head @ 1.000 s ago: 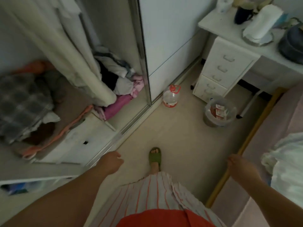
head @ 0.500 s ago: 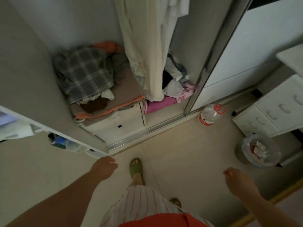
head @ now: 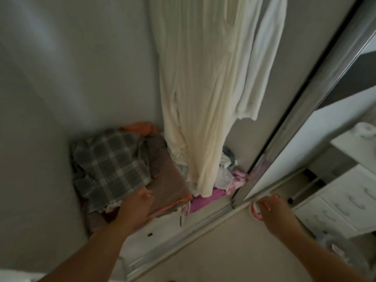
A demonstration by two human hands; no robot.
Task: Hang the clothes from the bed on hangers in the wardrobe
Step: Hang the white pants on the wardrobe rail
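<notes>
**Wardrobe, hands empty**

Wardrobe [head: 85,82] fills the upper left; long cream garment [head: 199,94] hangs vertical at top centre, soft and ribbed; plaid cloth [head: 109,165] lies crumpled below; left hand [head: 135,208] and right hand [head: 274,212], loosely curled, hold nothing.

Person showing two bare forearms | left hand [head: 135,207] wearing no sleeve or jewellery | right hand [head: 274,213] likewise showing pale fingernails
</notes>
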